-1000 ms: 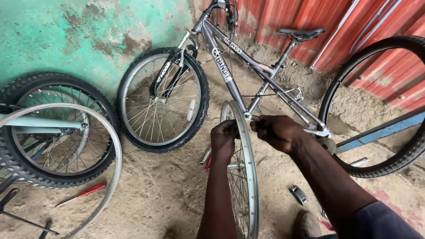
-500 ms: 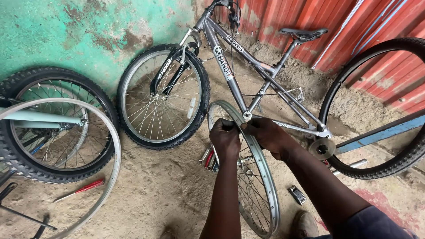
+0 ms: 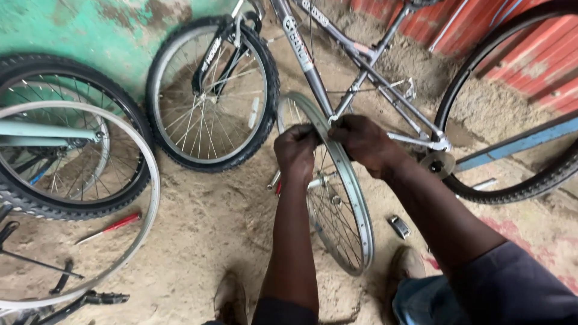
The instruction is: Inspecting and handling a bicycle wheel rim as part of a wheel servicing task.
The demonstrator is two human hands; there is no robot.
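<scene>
Bare wheel rim point(image 3: 355, 204) stands upright on the sandy floor point(image 3: 211, 216) before you, just in front of the grey bicycle point(image 3: 313, 60); your left hand point(image 3: 295, 150) and right hand point(image 3: 364, 141) both clamp its top edge, close together.

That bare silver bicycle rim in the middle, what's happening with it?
A person holds the bare silver spoked bicycle rim upright on the sandy ground, both hands gripping its top edge: left hand, right hand. The rim carries no tyre. Behind it a grey bicycle leans near the green wall, and a red-handled screwdriver lies on the sand to the left.
</scene>
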